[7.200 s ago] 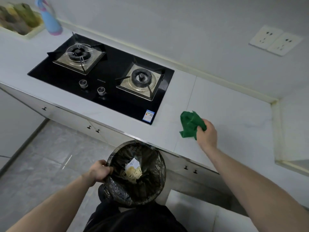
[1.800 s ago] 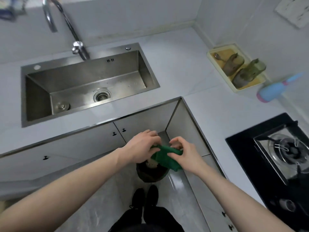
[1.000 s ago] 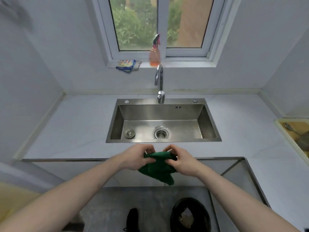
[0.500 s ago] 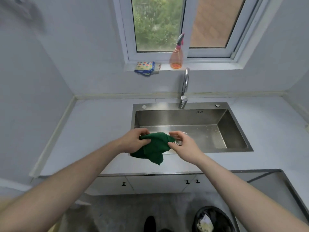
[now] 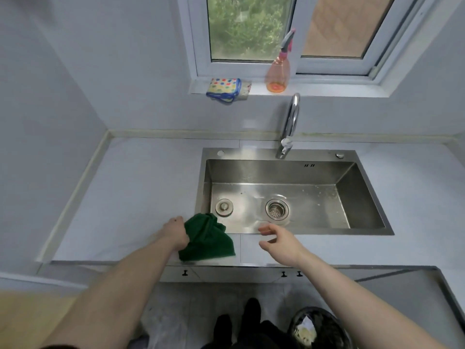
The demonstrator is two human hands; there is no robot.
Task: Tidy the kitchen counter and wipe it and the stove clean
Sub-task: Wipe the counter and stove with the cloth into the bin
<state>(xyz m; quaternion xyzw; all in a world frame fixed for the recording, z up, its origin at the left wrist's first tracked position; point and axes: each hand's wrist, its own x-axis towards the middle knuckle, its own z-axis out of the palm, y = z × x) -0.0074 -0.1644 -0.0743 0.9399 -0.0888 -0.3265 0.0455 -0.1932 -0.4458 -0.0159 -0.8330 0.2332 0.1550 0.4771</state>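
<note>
Green cloth [image 5: 207, 239] gripped in left hand [image 5: 175, 233] on the counter [image 5: 141, 197] beside the sink [image 5: 372, 231], right hand [image 5: 281, 241] loosely spread, empty; wiping judged unfinished here.

**Soft daylight, wide-angle bend, slight blur low in the frame**

Light comes mainly from the window [image 5: 276, 28] at the top, giving an even, cool, moderately bright scene with no hard shadows. The steel sink [image 5: 276, 172] catches a pale sheen on its floor near the drain, and the tap [image 5: 292, 117] shows a thin bright streak along its curve. The bench [image 5: 141, 192] reads flat and slightly bluish, with only faint shading under the forearms. Straight lines bow outward toward the edges: the window frame leans and the bench's front edge curves. The green cloth [image 5: 206, 240] is smeared along its lower edge, and the bottom corners look soft. The whole picture is mildly grainy.
</note>
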